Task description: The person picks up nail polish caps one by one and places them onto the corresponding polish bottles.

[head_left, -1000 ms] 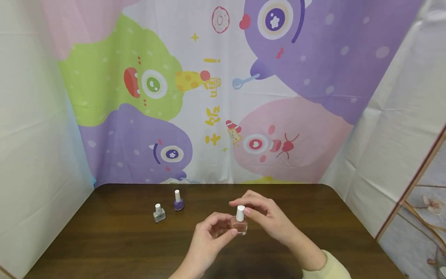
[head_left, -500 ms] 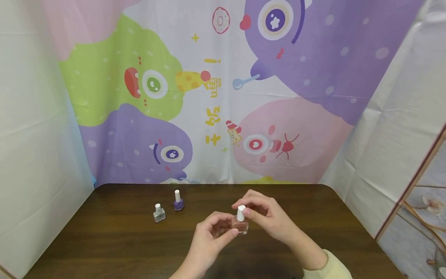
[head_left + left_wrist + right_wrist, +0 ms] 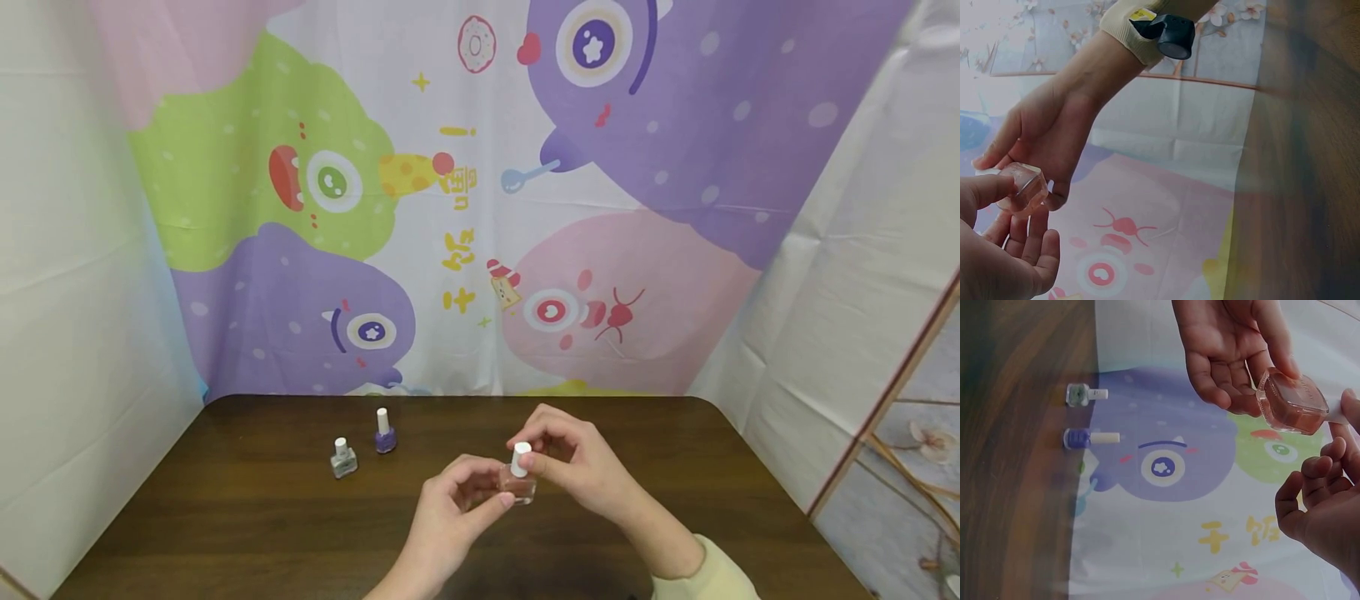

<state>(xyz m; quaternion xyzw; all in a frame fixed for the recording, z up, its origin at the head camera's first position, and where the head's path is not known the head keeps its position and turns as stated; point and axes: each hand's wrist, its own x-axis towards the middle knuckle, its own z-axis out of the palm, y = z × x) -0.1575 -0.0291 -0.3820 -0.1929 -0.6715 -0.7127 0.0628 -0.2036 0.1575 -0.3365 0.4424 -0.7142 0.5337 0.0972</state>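
A nail polish bottle (image 3: 517,485) with brownish-pink polish and a white cap (image 3: 521,459) is held upright above the table. My left hand (image 3: 459,505) grips its glass body between thumb and fingers. The thumb and forefinger of my right hand (image 3: 577,461) pinch the white cap from the right side. In the right wrist view the glass body (image 3: 1294,403) shows between both hands, with the cap partly hidden by the right fingers. From the left wrist camera, the clear thick base (image 3: 1024,187) of the bottle faces the lens.
On the dark wooden table (image 3: 300,533) stand two more nail polish bottles at the back left: a silvery-grey one (image 3: 343,461) and a purple one (image 3: 385,437), both capped. A cartoon-print curtain (image 3: 465,350) hangs behind the table's far edge.
The right thumb and forefinger have shifted slightly around the white cap, and the bottle has drifted a little to the right. The two bottles on the table have stayed put.
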